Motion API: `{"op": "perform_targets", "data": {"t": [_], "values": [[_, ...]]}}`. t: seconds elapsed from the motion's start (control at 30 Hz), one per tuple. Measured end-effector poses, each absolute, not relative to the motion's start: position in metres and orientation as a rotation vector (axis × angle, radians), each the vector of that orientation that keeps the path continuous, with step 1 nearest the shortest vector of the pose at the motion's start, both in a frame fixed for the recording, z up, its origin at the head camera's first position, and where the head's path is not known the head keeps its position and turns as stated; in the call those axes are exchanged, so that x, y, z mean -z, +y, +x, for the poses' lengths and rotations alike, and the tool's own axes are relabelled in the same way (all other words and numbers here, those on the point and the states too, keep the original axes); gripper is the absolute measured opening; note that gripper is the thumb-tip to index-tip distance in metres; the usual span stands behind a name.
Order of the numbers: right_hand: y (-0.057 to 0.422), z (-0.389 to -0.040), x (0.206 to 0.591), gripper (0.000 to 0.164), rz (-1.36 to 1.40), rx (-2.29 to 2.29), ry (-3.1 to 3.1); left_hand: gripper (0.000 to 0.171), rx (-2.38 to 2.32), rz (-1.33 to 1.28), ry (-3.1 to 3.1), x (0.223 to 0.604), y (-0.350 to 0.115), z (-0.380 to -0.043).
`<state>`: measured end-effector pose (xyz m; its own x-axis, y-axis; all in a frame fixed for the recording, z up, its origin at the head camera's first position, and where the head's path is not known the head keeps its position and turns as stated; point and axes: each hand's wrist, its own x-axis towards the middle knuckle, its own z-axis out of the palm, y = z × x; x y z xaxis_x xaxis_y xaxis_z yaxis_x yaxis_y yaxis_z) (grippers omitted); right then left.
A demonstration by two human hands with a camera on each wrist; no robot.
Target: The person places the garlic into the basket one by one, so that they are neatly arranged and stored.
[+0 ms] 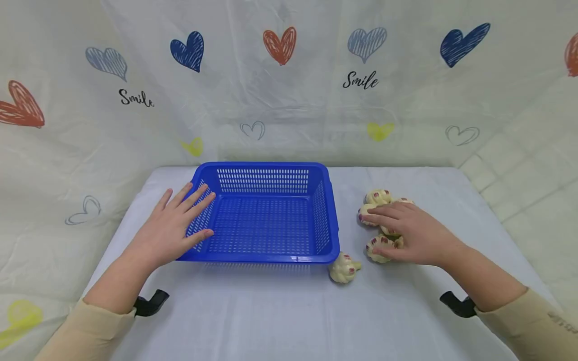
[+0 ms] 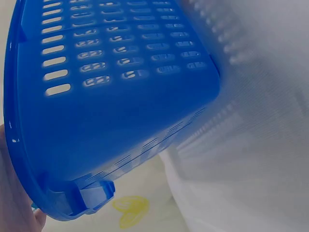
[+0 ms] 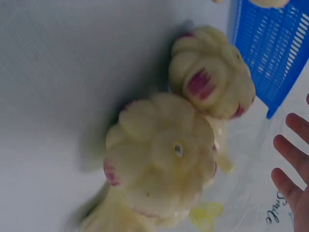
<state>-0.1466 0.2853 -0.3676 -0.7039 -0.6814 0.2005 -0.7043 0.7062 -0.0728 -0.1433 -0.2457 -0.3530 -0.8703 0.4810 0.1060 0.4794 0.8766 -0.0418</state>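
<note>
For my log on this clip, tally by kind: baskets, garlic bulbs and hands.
Blue basket: 1
Left hand plus right hand: 2
Garlic bulbs: at least 6, since the right hand hides part of the cluster
Total: at least 9

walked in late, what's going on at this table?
A person has both hands out over a white-covered table. The left hand is spread at the left side of a blue basket. The right hand reaches over a cluster of garlic bulbs, gripping none. One more bulb sits by the basket's near right corner.
</note>
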Motion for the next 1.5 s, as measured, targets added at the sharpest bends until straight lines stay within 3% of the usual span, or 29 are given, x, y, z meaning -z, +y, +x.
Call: {"op": "perform_targets", "data": {"t": [0.87, 1.5], "values": [[0.245, -0.131, 0.409, 0.06, 1.447, -0.281, -2.681, 0.078, 0.099, -0.733, -3.041, 0.374, -0.246, -0.143], [0.237, -0.131, 0.413, 0.054, 1.4, -0.262, -2.852, 0.077, 0.163, -0.73, -3.07, 0.379, -0.249, -0.142]]}}
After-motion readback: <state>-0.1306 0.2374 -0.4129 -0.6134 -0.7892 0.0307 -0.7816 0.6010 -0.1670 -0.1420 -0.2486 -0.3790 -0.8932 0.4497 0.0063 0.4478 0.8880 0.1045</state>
